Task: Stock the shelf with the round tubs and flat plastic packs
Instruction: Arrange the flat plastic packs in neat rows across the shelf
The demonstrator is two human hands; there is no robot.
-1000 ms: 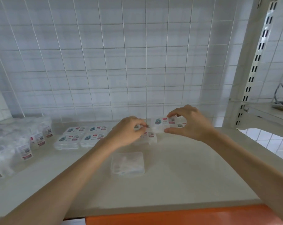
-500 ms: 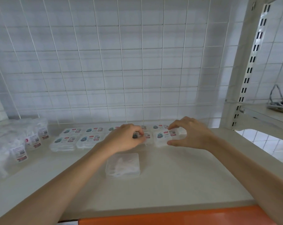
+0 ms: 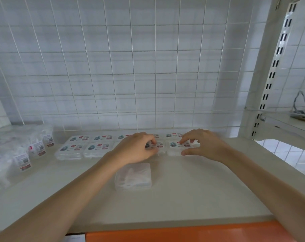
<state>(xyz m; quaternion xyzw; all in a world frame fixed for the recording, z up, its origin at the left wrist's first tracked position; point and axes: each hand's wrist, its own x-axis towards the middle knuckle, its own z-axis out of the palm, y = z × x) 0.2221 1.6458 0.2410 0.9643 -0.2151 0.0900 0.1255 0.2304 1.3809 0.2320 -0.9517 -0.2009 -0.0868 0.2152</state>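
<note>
Orange trim (image 3: 183,233) marks the near edge of the shelf (image 3: 200,198). Behind it 1 clear pack (image 3: 133,176), unlabelled, lies flat and alone, just toward the body from the left hand (image 3: 137,150) and untouched. The left hand is nearer to it than the right hand (image 3: 203,145).

Left hand: palm down, forearm reaching in from the lower left, fingers curled onto the top and near edge of a labelled pack (image 3: 160,145) directly under the fingertips. Right hand: palm down, index finger on the label, thumb against the near edge of the end pack (image 3: 175,148); this pinch grips the pack. Both packs lie flat, long axis left to right, side by side; whether they touch cannot be told.

Judgement: these 2 packs are being seated in the front row. The clear pack is the likely next item; reaching it calls for drawing the left fingers back toward the body.

Left of the fingers, 2 rows (image 3: 97,147) of packs run on, then bags (image 3: 24,154). Beyond the fingertips stands the wire grid (image 3: 130,75). Round tubs cannot be identified.
</note>
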